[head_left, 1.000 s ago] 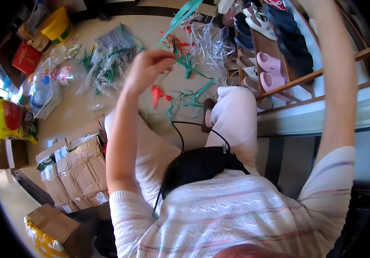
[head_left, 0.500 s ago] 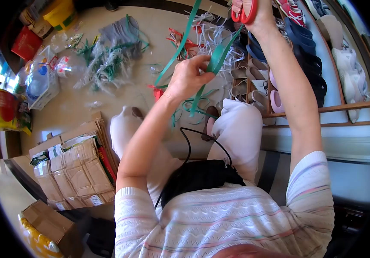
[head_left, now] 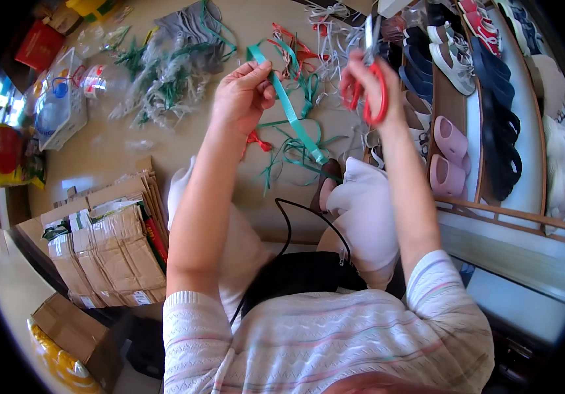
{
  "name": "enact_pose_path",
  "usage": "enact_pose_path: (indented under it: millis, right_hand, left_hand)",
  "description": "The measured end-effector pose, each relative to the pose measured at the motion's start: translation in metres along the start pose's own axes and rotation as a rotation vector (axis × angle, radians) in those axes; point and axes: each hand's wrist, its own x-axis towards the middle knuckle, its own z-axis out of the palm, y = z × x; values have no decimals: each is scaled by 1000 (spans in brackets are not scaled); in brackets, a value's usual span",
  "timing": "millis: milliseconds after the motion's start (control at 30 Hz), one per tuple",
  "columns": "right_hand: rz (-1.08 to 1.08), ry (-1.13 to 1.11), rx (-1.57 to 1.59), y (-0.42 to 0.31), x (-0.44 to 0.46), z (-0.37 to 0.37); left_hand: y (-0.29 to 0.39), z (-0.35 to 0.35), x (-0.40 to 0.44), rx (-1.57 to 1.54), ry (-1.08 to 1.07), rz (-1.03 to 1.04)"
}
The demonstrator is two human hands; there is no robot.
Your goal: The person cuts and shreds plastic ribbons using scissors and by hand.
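Observation:
A flat green plastic strap (head_left: 288,111) is pinched between the thumb and fingers of my left hand (head_left: 246,92). One end of it slants down toward my shoe, and a short end rises above my fingers. In my right hand (head_left: 380,92) is a pair of scissors (head_left: 383,98) with red handles, the blades pointing up and away from me. The scissors are a little blurred and apart from the strap. Below the hands, thin green strips (head_left: 295,154) lie tangled on the floor by my shoe (head_left: 328,180). A red strip knot (head_left: 256,140) lies near my left wrist.
Shoe racks (head_left: 502,209) with sneakers and slippers stand at right. White strips (head_left: 338,56) and red strips (head_left: 299,56) lie ahead. Plastic shreds (head_left: 171,82), a white basket (head_left: 66,118) and a clear bottle (head_left: 102,82) are at left, with flattened cardboard (head_left: 115,259) nearer.
My right hand and the scissors have come down and turned, so the blades now show. My left hand has shifted left, and the strap it holds now hangs in a shorter length.

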Motion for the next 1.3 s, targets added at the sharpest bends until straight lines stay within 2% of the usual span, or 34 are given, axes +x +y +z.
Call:
enact_pose_path:
  millis: [67,133,200,333,433,533,667,767,967,1300]
  right_hand:
    - [138,-147,140,5,-25,15]
    - [158,-243,157,18,-38,22]
    - [258,-190,322,28,-47,26]
    - [243,-245,310,24,-45,20]
    - [218,-193,309,28,-41,17]
    - [183,-120,272,32,-41,20]
    - [150,-71,199,36,-44,25]
    - [142,-77,187,39,-48,30]
    - [274,-265,159,37,-61,30]
    - [320,-386,126,44,-62,31]
  left_hand:
    - [0,0,4,60,96,72]
    - [-3,0,8,59,164,117]
    - [-6,0,11,83,228,154]
    - [-12,1,21,178,328,220]
    - [-13,7,26,127,263,149]
    - [-14,21,19,339,61,-127]
    - [-21,19,14,472,-131,-243]
    - [-14,17,12,364,-79,-160]
    - [3,6,11,201,7,-85]
    - [4,4,12,216,7,-31]
